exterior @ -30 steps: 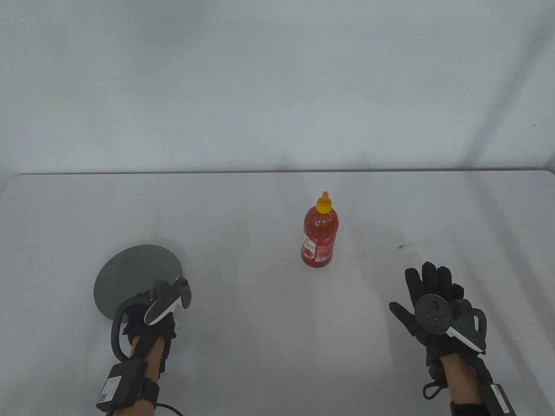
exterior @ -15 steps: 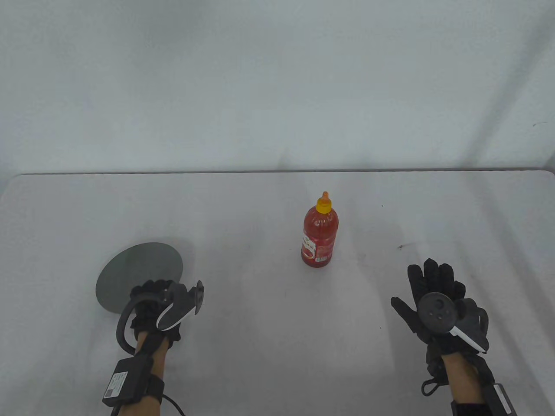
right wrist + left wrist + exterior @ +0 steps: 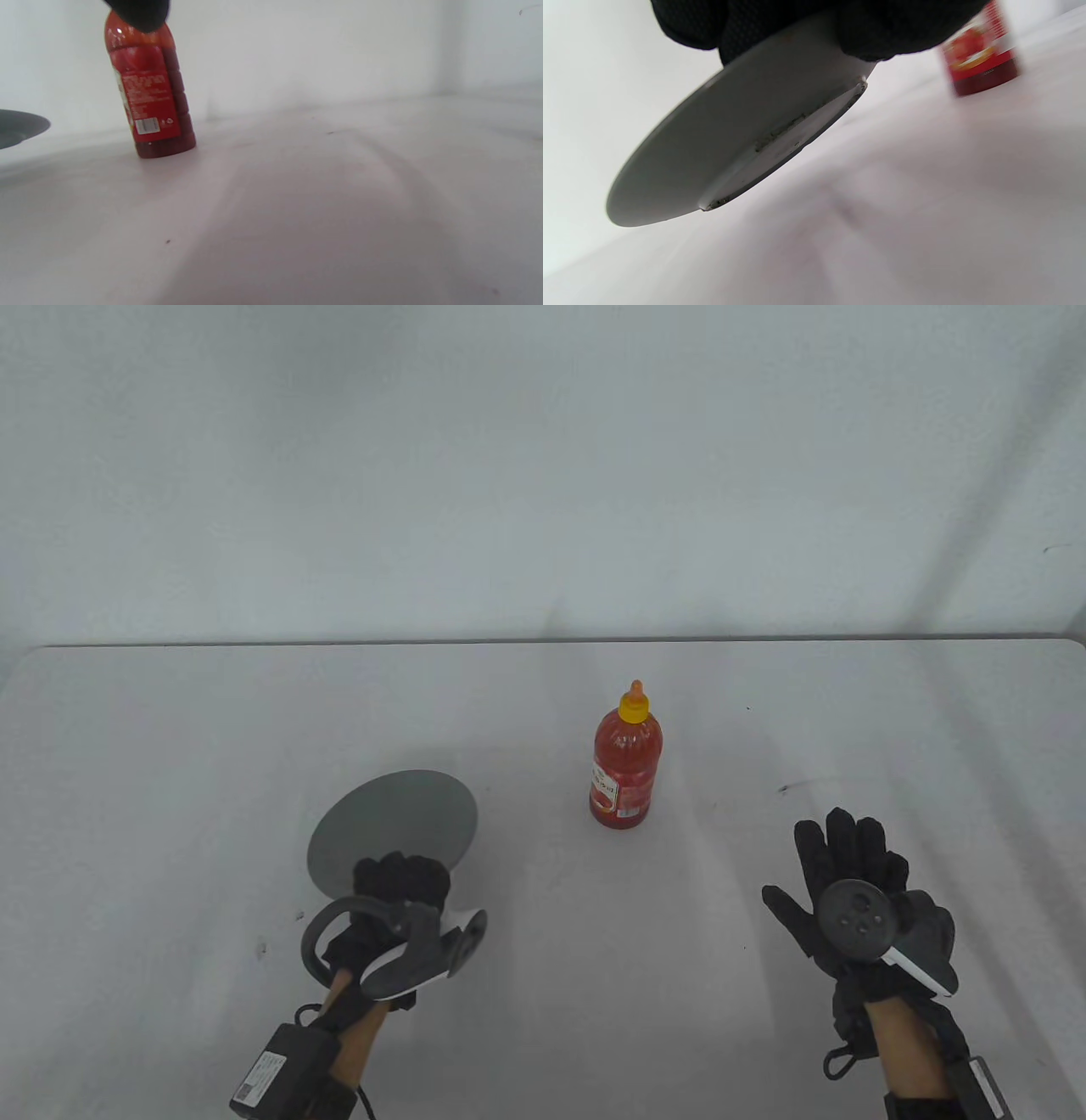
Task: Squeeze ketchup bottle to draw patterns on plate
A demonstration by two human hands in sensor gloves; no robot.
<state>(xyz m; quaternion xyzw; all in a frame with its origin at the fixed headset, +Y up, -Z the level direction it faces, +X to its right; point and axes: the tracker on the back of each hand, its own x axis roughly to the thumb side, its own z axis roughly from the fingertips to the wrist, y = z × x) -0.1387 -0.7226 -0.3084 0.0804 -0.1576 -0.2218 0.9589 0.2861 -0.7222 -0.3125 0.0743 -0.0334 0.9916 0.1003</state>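
Observation:
A red ketchup bottle with an orange cap stands upright at the table's middle; it also shows in the right wrist view and blurred in the left wrist view. My left hand grips the near rim of a round grey plate and holds it tilted, lifted off the table; the left wrist view shows its underside with my fingers on the rim. My right hand lies flat and open, empty, to the right of the bottle.
The white table ends at its far edge against a white wall. A few small dark specks lie on the tabletop right of the bottle.
My left hand has carried the plate to the right, toward the bottle, and turned over it. The right hand and the bottle have stayed put.

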